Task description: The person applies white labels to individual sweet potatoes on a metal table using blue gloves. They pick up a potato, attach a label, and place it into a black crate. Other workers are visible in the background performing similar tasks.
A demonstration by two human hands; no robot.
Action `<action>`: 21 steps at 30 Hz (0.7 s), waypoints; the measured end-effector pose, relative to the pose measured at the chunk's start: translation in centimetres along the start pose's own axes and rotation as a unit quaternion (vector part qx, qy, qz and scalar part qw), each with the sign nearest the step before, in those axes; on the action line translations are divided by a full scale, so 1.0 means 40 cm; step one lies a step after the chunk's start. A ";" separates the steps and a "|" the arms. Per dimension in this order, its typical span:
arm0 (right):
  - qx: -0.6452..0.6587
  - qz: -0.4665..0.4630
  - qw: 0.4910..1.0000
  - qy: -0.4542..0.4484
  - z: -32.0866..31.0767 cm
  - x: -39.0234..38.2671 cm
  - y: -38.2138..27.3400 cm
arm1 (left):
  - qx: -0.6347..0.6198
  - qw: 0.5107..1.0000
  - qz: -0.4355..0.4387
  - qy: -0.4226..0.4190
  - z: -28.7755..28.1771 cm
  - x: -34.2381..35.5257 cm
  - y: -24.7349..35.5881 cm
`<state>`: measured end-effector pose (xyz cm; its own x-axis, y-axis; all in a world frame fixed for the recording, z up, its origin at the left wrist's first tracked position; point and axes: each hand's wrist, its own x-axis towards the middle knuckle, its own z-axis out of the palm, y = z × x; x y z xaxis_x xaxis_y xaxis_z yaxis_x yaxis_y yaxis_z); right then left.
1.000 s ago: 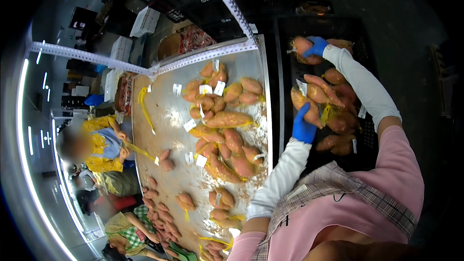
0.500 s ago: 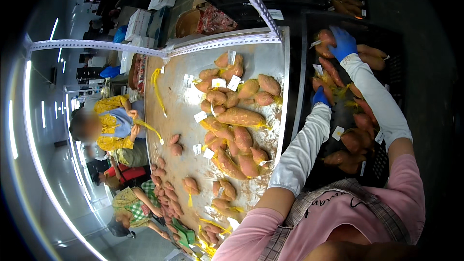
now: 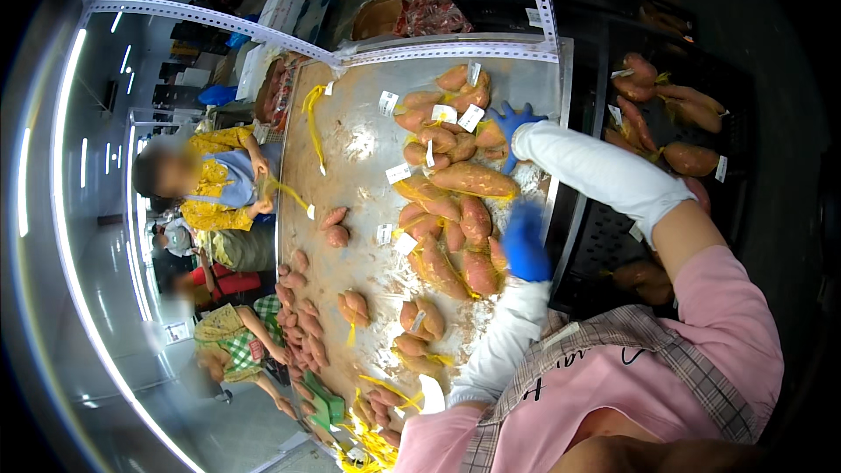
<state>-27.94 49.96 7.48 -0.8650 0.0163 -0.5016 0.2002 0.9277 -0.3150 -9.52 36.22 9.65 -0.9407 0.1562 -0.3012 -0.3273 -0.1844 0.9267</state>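
Sweet potatoes in yellow net bags with white tags lie in a pile [image 3: 455,210] on the metal table, toward its edge near me. My right hand [image 3: 515,133], in a blue glove, reaches to the pile's far end. Its fingers are spread, touching or just beside a bagged sweet potato [image 3: 491,134] there. My left hand [image 3: 526,243], also blue-gloved, is smeared by motion at the pile's near side. It is close to a bagged sweet potato [image 3: 480,273]; its fingers cannot be made out.
A black crate [image 3: 604,241] on my right holds several bagged sweet potatoes [image 3: 692,158]. A perforated metal frame [image 3: 447,54] borders the table [image 3: 363,201]. Across it, one person [image 3: 219,175] handles a yellow net; another [image 3: 236,342] works by loose sweet potatoes [image 3: 302,328].
Both my hands have left the black crate and moved left to the bagged sweet potatoes on the table. The view has shifted, so the table sits further right.
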 end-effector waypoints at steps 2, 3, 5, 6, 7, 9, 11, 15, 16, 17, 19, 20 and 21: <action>-0.014 0.024 0.998 0.057 0.010 0.005 -0.028 | -0.183 0.954 -0.148 0.185 -0.110 0.089 -0.017; -0.010 0.029 0.998 0.050 0.013 0.007 -0.036 | -0.185 0.944 -0.188 0.196 -0.138 0.131 -0.041; -0.008 0.028 0.999 0.041 0.014 0.019 -0.030 | -0.228 0.938 -0.208 0.160 -0.159 0.234 -0.078; -0.014 0.023 0.999 0.040 0.016 0.028 -0.020 | -0.267 0.928 -0.216 0.142 -0.151 0.285 -0.091; -0.022 0.016 0.999 0.045 0.017 0.039 -0.004 | -0.227 0.942 -0.192 0.158 -0.139 0.329 -0.099; 0.019 0.020 0.997 0.066 0.026 0.064 0.027 | -0.134 0.936 -0.210 0.249 -0.115 0.399 -0.113; 0.077 0.012 0.994 0.081 0.033 0.081 0.051 | 0.016 0.890 -0.262 0.373 -0.112 0.451 -0.140; 0.306 -0.097 0.937 0.139 -0.030 0.047 0.093 | -0.005 0.918 -0.305 0.253 -0.206 0.526 -0.235; 0.468 -0.133 0.859 0.159 -0.062 0.021 0.100 | -0.063 0.934 -0.306 0.174 -0.233 0.531 -0.256; 0.584 -0.186 0.785 0.092 -0.108 -0.023 0.139 | -0.304 0.940 -0.152 0.032 -0.263 0.529 -0.264; 0.616 -0.239 0.747 0.070 -0.186 -0.143 0.239 | -0.418 0.877 -0.142 -0.189 -0.315 0.483 -0.219; 0.586 -0.232 0.772 0.085 -0.219 -0.200 0.294 | -0.423 0.884 -0.171 -0.097 -0.306 0.378 -0.211; 0.600 -0.225 0.766 0.043 -0.246 -0.247 0.350 | -0.439 0.874 -0.180 -0.107 -0.301 0.328 -0.149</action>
<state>-21.12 66.47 15.93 -0.9876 -0.1320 -0.0848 0.1060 -0.1633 -0.9809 -20.98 27.68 -2.54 -0.7556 0.5174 -0.4017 -0.6286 -0.7452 0.2224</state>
